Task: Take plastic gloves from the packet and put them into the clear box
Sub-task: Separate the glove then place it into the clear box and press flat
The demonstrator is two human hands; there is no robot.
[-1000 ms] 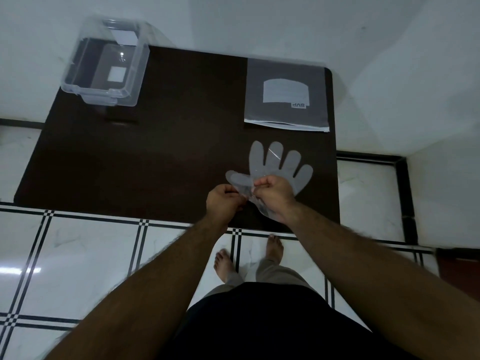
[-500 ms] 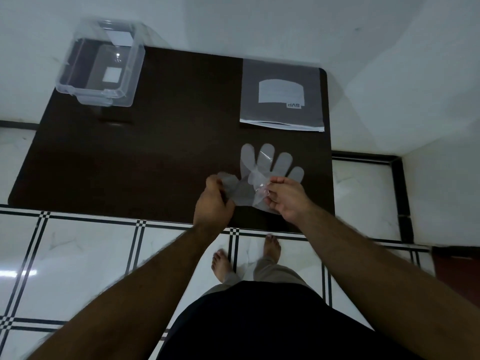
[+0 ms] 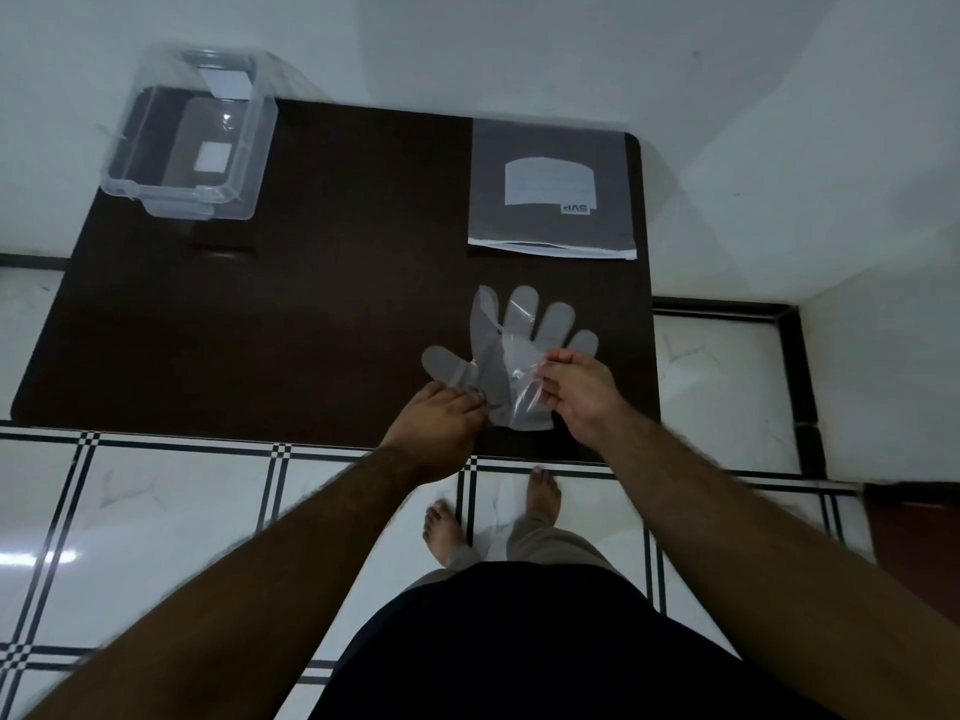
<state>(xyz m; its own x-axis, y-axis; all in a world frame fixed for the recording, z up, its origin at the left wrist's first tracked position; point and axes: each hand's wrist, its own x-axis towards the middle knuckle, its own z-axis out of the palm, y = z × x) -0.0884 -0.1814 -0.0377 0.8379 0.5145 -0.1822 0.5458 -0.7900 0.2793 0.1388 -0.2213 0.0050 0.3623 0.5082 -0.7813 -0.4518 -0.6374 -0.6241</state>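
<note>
A thin clear plastic glove (image 3: 511, 350) lies near the front right of the dark table (image 3: 322, 314), its fingers pointing away from me. My left hand (image 3: 434, 418) pinches its cuff on the left side. My right hand (image 3: 576, 389) pinches a crinkled layer of the glove on the right side, pulling it apart from the left. The glove packet (image 3: 550, 192), grey with a white label, lies flat at the back right. The clear box (image 3: 189, 142) stands open at the table's back left corner.
The table stands against a white wall, on a white tiled floor with black lines. My bare feet (image 3: 491, 517) are just below the table's front edge. A dark skirting runs along the wall on the right.
My hands have moved apart, spreading the glove's cuff between them. The glove has shifted slightly and one finger now folds over.
</note>
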